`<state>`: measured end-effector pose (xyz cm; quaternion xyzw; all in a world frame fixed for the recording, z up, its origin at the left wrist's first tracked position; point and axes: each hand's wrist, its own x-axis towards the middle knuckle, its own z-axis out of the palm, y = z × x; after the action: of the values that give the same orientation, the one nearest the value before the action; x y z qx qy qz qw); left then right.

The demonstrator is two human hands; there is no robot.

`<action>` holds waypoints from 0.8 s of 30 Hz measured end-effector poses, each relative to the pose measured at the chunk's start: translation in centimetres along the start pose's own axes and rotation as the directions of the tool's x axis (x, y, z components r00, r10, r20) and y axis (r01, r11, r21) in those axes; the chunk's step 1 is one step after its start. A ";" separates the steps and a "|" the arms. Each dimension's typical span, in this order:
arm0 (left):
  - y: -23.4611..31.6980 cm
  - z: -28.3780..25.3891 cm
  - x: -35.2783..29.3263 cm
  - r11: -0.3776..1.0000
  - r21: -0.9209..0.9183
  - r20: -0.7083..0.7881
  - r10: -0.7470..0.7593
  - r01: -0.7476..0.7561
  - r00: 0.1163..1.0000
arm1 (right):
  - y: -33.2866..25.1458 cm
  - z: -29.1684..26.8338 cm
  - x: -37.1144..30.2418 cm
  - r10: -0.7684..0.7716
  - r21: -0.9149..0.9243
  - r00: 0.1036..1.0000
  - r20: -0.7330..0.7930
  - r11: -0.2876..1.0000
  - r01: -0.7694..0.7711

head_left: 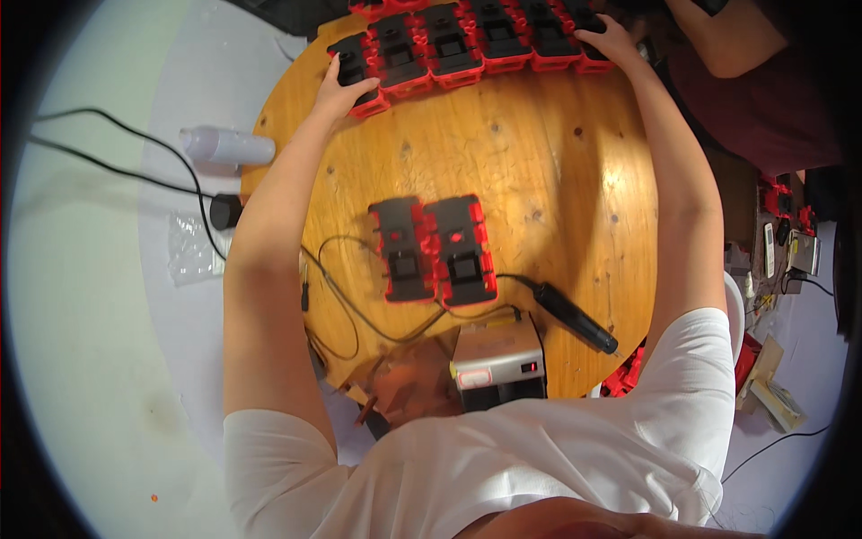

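At the far edge of the round table stands a row of several red-and-black plastic housings [449, 47], set side by side. My left hand [338, 92] grips the leftmost housing, its fingers at the outer side and its thumb along the near end. My right hand [614, 41] holds the opposite end of the row, with fingers over the last black top. Both arms are stretched far forward. Closer to me, two more red-and-black housings [434, 251] lie next to each other on the wood, untouched.
A black electric screwdriver [575, 317] rests near a silver power supply box [499, 355] at the table's [557, 180] near side. Dark cables cross the left part. A pale bottle [226, 145] lies at the left. Another person's arm [732, 40] shows at the far right.
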<state>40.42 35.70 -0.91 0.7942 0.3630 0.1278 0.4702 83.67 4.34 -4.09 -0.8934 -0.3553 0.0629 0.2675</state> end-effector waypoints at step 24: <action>-4.3 -1.0 -26.3 0.873 -0.487 -0.288 -0.128 -0.031 0.949 | -0.5 -4.0 -29.1 0.278 0.074 0.960 0.013 0.958 -0.278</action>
<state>19.38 19.34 -0.35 0.6111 0.4089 0.3263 0.5941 63.03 -16.60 -2.68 -0.9238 -0.2240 0.1144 0.2887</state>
